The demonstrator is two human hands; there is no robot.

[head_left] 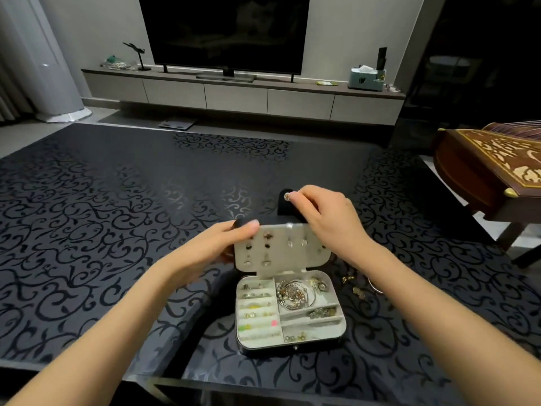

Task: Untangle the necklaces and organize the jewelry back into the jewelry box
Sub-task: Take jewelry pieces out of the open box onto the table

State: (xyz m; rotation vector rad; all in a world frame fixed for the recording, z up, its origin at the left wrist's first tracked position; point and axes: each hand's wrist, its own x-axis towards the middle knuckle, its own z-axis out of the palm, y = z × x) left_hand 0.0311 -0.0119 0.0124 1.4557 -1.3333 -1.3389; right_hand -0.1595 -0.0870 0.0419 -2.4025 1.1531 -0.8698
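Note:
A small black jewelry box [292, 348] with a pale lining stands open on the dark patterned table [117, 215]. Its earring panel [281, 250] is raised upright and carries several earrings. My left hand [231, 241] grips the panel's left top corner. My right hand [325, 218] pinches the black snap flap [285, 200] above the panel's top edge. A tangle of necklaces and bangles [294, 294] fills the upper right compartment. Rings sit in the left slots [254, 312]. Loose gold pieces [351, 284] lie on the table right of the box.
A carved wooden box on a stand [491, 168] sits at the right beyond the table. A TV [225, 30] and a low console [234, 95] stand at the far wall. The table's front edge [205, 382] runs just under my forearms.

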